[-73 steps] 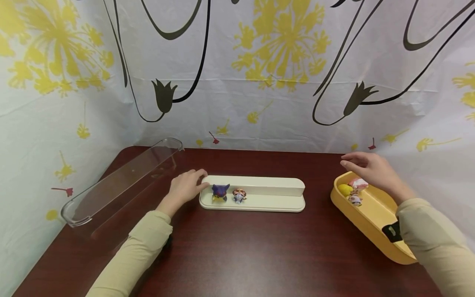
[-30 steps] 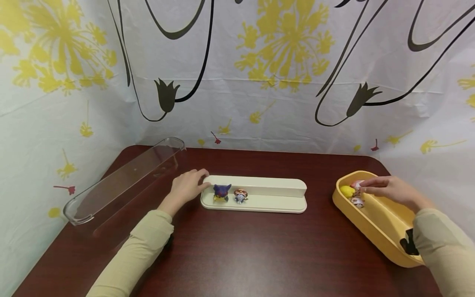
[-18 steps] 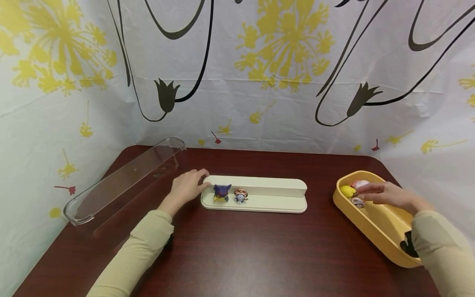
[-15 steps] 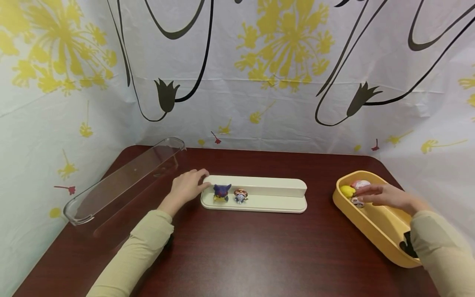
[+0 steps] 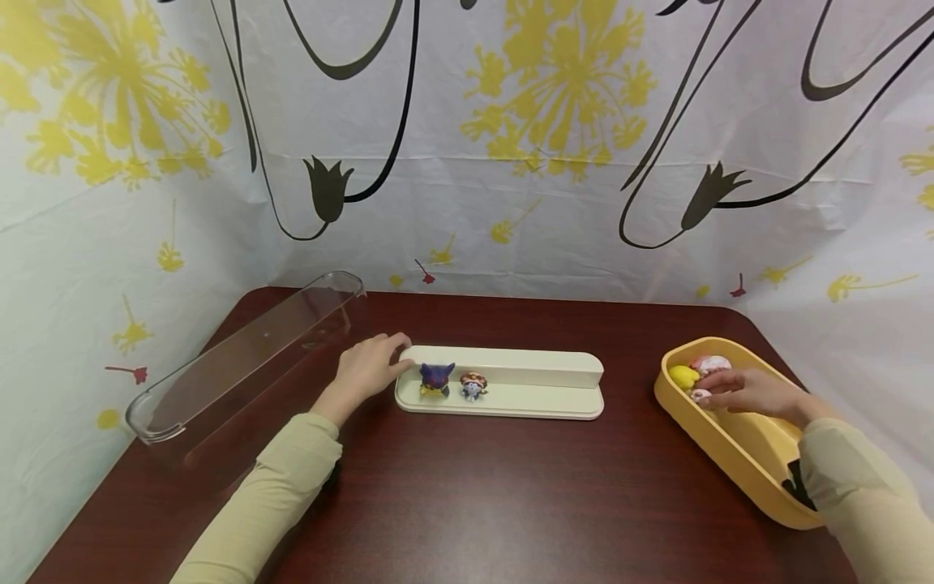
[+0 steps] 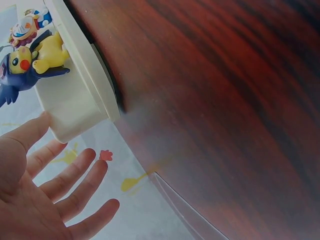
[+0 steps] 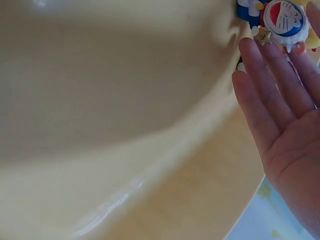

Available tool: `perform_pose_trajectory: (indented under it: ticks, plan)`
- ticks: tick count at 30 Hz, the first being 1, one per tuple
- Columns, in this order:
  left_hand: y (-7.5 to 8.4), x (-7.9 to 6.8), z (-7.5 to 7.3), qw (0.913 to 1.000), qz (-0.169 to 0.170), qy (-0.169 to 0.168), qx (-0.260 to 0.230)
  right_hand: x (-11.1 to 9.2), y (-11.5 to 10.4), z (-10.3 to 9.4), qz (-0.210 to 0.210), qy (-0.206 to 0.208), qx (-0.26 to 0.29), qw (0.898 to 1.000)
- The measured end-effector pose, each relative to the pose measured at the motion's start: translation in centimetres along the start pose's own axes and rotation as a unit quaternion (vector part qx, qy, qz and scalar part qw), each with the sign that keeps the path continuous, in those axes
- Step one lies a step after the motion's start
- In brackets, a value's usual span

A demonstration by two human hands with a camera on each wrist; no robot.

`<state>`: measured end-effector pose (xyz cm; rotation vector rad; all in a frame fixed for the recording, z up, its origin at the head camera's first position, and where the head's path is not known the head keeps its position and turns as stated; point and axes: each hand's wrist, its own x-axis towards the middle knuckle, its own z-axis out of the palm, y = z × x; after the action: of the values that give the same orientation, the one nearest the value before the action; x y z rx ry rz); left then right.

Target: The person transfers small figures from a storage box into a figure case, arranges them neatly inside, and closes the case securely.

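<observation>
In the head view my left hand [image 5: 362, 369] is at the left end of a long cream display base [image 5: 540, 399]. The left wrist view shows its thumb tip touching that end, fingers extended. A Pikachu figurine in a dark blue costume [image 5: 435, 380] and a smaller figurine with a brown-red top [image 5: 473, 386] stand on the base's left part. Over at the right, my right hand [image 5: 759, 393] reaches into a yellow bin [image 5: 730, 454]. Its thumb and fingertips pinch a blue-and-white Doraemon figurine [image 7: 287, 20], partly out of frame in the right wrist view.
A yellow figurine [image 5: 683, 376] and a pink-and-white one [image 5: 711, 365] lie at the bin's far end. A clear plastic cover [image 5: 255, 349] leans along the left side of the dark red table [image 5: 467, 487]. A patterned curtain [image 5: 452, 203] encloses the back and sides.
My right hand came down from above the bin to the figurines, shifted among them, and now has one at its fingertips. My left hand stays at the base's end.
</observation>
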<state>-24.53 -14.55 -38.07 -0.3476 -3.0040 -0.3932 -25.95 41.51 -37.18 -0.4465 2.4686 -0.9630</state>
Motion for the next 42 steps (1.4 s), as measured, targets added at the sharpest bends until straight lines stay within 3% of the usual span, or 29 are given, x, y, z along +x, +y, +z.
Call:
perform_pose_trajectory:
  ticks: [13,25,36,42]
  plan:
    - [-0.1,0.0,0.1,1.0000,-0.001,0.000,-0.002,0.1,0.4,0.2,-0.027,0.009,-0.028,0.999]
    - [0.0,0.0,0.0,1.0000,-0.004,-0.002,-0.002,0.2,0.9,0.2,-0.060,0.001,-0.018,0.998]
    - [0.0,0.1,0.0,1.0000,-0.001,0.003,-0.002,-0.2,0.1,-0.1,-0.024,0.000,-0.007,1.000]
    - [0.1,0.1,-0.1,1.0000,-0.003,0.001,-0.003,-0.6,-0.2,-0.3,-0.045,0.006,0.000,0.999]
